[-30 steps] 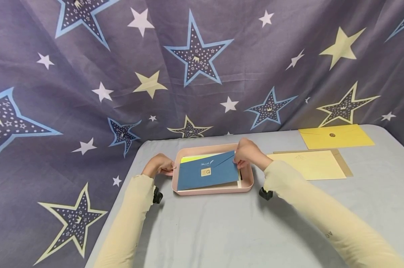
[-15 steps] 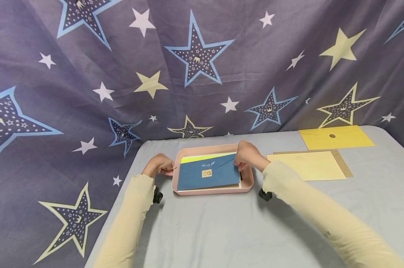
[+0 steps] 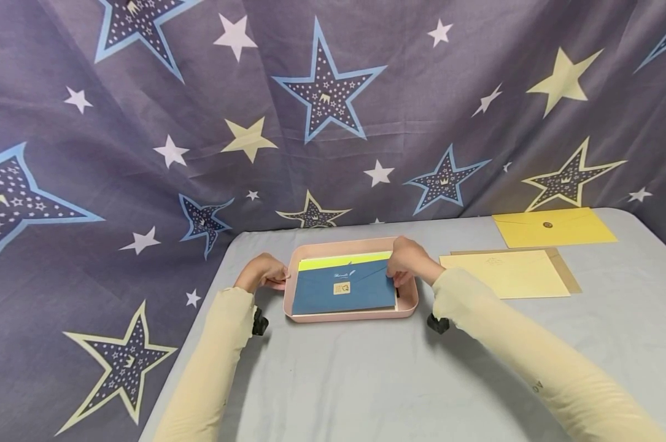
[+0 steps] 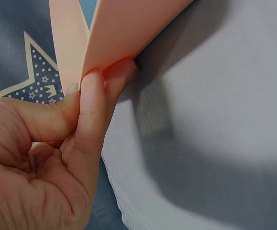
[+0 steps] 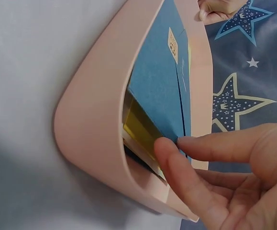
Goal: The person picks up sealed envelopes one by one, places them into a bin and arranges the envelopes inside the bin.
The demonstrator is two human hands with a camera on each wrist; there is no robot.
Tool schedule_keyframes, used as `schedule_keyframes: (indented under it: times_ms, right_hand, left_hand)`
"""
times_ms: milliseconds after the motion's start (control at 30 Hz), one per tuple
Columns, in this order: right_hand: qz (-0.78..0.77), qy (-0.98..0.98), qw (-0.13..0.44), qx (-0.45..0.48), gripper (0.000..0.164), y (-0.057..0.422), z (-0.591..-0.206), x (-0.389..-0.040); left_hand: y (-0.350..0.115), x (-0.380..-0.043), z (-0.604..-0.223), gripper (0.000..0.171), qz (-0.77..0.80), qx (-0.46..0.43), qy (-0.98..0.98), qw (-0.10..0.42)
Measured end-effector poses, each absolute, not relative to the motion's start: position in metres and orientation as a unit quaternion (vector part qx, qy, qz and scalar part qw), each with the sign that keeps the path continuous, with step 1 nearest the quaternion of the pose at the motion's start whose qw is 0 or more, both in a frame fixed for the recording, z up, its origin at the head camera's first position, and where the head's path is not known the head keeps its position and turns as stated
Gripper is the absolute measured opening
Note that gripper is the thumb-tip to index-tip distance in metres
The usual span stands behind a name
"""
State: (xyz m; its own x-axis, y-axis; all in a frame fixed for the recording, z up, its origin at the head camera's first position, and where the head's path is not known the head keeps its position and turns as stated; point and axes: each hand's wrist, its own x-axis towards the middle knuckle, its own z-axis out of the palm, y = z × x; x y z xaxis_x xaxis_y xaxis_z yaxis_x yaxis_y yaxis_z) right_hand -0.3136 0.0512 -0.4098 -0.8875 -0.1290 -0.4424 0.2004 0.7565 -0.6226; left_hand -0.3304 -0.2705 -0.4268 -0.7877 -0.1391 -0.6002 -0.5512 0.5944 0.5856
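Note:
A pink tray (image 3: 340, 318) holds a stack of envelopes, topped by a blue envelope (image 3: 316, 293) with a small tan label and white script. Bright yellow paper (image 3: 317, 263) shows behind its far edge. My left hand (image 3: 264, 270) pinches the tray's left end; in the left wrist view its thumb is inside the pink wall (image 4: 124, 36) and its fingers outside. My right hand (image 3: 412, 261) pinches the blue envelope's right edge between thumb and forefinger. In the right wrist view that edge (image 5: 155, 127) stands slightly above the yellow and white papers beneath.
Right of the tray lies a cream envelope (image 3: 504, 273) overlapping a brown one (image 3: 565, 273). Farther back is a yellow envelope (image 3: 556, 228) with a dark round seal. A star-patterned curtain (image 3: 333, 172) hangs behind the grey-covered table (image 3: 355, 380).
The blue envelope's right side has sunk lower and flatter onto the stack, baring more bright yellow behind it. My right hand has shifted slightly down with it; the left hand stays put.

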Motion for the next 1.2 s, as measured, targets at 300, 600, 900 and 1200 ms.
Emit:
schedule_keyframes:
  times_ms: [300,600,900,1200]
  right_hand:
    - [-0.35,0.906,0.239,0.023,0.029,0.051,-0.412,-0.313]
    - [-0.355,0.903,0.242,0.025,0.034,0.053,-0.413,-0.312]
    - [-0.356,0.901,0.245,0.028,0.034,0.052,-0.412,-0.313]
    - [-0.375,0.892,0.254,0.013,0.028,0.061,-0.411,-0.312]
  left_hand:
    - [-0.27,-0.331,-0.427,0.009,0.4,-0.204,0.855,0.258]
    - [-0.269,-0.33,-0.426,0.012,0.4,-0.202,0.855,0.26]
    - [-0.27,-0.329,-0.426,0.015,0.401,-0.201,0.856,0.257]
    - [-0.27,-0.329,-0.425,0.013,0.404,-0.2,0.855,0.258]
